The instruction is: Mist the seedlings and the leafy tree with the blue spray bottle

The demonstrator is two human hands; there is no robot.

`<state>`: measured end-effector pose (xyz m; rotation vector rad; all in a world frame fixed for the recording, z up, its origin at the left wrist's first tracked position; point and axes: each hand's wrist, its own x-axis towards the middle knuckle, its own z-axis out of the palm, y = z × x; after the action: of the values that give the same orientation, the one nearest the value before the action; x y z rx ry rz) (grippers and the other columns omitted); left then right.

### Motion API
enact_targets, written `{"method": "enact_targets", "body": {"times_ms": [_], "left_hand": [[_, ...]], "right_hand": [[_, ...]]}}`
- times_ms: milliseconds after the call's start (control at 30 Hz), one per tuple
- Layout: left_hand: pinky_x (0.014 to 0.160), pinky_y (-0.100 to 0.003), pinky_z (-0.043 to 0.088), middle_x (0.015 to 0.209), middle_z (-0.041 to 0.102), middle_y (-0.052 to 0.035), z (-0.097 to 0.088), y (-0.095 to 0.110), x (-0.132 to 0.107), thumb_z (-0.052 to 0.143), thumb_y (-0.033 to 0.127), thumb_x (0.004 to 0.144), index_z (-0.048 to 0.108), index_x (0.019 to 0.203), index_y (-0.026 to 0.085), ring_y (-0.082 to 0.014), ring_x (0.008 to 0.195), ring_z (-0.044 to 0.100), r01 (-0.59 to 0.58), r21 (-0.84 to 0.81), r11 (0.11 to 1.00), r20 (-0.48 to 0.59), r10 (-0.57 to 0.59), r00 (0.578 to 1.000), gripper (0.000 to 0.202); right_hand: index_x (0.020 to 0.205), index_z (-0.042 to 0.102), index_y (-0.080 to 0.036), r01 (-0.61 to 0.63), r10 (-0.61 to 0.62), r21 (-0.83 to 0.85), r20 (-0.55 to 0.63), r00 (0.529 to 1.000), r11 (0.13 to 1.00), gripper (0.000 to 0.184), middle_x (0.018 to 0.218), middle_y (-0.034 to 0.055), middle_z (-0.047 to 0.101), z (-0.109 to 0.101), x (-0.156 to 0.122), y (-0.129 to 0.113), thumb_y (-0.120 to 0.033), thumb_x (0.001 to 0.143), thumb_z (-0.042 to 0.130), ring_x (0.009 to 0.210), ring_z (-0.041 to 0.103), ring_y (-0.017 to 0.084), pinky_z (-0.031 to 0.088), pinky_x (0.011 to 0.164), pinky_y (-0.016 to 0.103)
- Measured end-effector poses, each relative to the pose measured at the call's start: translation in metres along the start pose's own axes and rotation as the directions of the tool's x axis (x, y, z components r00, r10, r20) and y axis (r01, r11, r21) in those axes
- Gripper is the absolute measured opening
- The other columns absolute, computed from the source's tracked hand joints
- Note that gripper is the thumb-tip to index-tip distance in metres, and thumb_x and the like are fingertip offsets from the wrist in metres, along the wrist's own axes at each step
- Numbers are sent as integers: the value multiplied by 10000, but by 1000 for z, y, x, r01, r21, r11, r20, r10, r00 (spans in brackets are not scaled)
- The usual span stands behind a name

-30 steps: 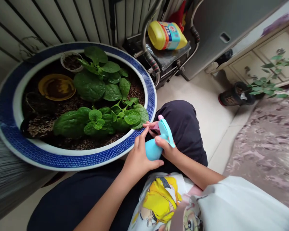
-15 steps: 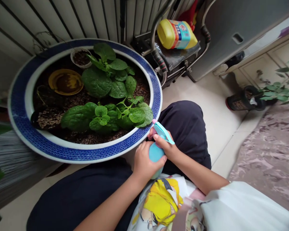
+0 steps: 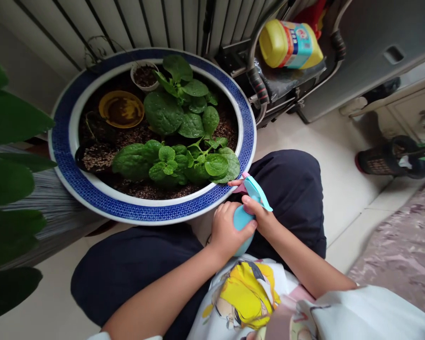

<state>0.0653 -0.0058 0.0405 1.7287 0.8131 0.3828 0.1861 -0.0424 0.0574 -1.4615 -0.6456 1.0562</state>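
Note:
Between my knees I hold a light blue spray bottle (image 3: 243, 218) with a pink nozzle, which points toward the leaves. My left hand (image 3: 228, 229) is wrapped around the bottle's body. My right hand (image 3: 260, 212) grips its neck below the spray head, and a finger reaches forward by the trigger. Just beyond the nozzle, leafy green plants (image 3: 175, 165) grow in a large round planter (image 3: 156, 212) with a blue-and-white rim. Water drops show on some leaves. A yellow dish (image 3: 121, 109) and a small white pot (image 3: 144, 76) sit in the planter's soil.
A yellow bottle (image 3: 290, 45) lies on a black folded cart (image 3: 279, 85) behind the planter at right. Large leaves (image 3: 14, 179) hang in from the left. A dark basket-like pot (image 3: 386, 158) stands on the floor at right, near a patterned cloth (image 3: 403, 250).
The view has shifted left, so everything appears further right, and more leaves show at the left edge. A finger of my right hand now stretches out straighter near the trigger.

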Motion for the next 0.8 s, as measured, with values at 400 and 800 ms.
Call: {"method": "enact_targets", "body": {"times_ms": [400,800], "left_hand": [[901,-408,465,984,637,-73,4,-3,2,655,380,800,632,976,188,-261,978,581,-54,-31,998,-7,54,999,261],[918,-432,467,985,636,-87,18,-4,-9,624,344,787,624,982,174,-275,988,590,144,-169,975,-111,-164,980,259]], "right_hand": [[917,646,-212,24,-28,-43,-92,995,999,210,830,17,630,-4,-4,6,-409,848,671,770,595,179,493,719,296],[960,644,-206,-39,45,-75,78,996,996,297,870,25,628,1,7,5,-453,802,690,822,600,191,496,785,331]]}}
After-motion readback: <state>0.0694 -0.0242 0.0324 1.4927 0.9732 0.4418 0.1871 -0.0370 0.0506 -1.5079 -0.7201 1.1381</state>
